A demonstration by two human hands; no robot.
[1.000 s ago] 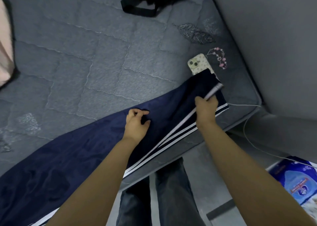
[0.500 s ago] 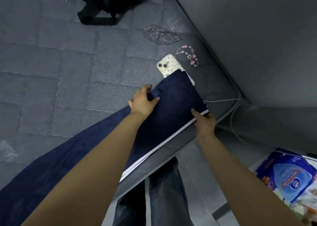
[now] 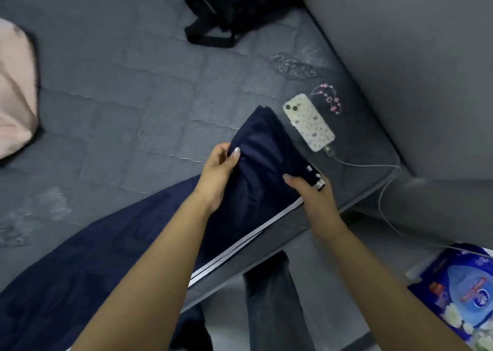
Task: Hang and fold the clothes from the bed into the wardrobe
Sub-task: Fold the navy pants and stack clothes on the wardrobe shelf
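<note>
Navy trousers (image 3: pixel 256 169) with white side stripes lie stretched along the near edge of the grey bed (image 3: pixel 133 97), running from the lower left up to the middle. Their far end is lifted off the mattress. My left hand (image 3: pixel 218 169) pinches that end's left edge, thumb on top of the cloth. My right hand (image 3: pixel 312 193) grips the right edge at the striped hem. The raised end hangs between both hands, just left of a phone.
A phone (image 3: pixel 309 122) in a spotted case lies on the bed, its cable (image 3: pixel 384 196) trailing to the floor. A pink bead strap (image 3: pixel 329 100) lies beside it. A black bag (image 3: pixel 234 6) sits at the back, a pink pillow (image 3: pixel 13 89) at left, a blue pack (image 3: pixel 458 294) on the floor.
Both hands have taken the trouser end by its edges and lifted it off the mattress, drawing it back off the phone, which now shows in full. The view has swung left.
</note>
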